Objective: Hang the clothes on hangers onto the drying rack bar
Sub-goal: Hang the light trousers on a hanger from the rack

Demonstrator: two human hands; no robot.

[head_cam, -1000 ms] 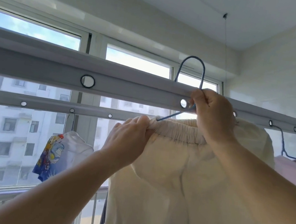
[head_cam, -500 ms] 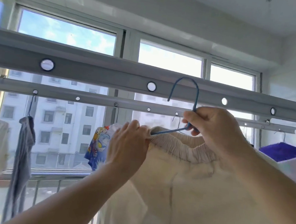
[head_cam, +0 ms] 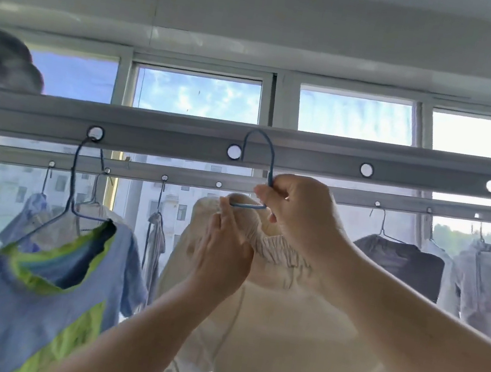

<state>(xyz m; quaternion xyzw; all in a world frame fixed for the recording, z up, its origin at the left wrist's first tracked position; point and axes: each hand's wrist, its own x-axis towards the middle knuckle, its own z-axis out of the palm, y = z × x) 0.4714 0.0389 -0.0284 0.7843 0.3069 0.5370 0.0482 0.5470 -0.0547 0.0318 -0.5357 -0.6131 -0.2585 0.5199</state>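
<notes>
Cream garment (head_cam: pixel 278 335) on blue hanger (head_cam: pixel 267 170): right hand (head_cam: pixel 301 214) gripping hook, left hand (head_cam: pixel 225 247) pinching waistband; risking missing rack bar (head_cam: pixel 306 157) hole.

Bright backlight from windows (head_cam: pixel 354 118) — soft blur, curved edges

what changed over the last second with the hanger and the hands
The blue hanger's hook came down from above the near rack bar and now lies across its front, its tip beside a hole. The right hand still grips the hanger; the left hand still holds the cream garment's waistband. Not yet hooked.
</notes>
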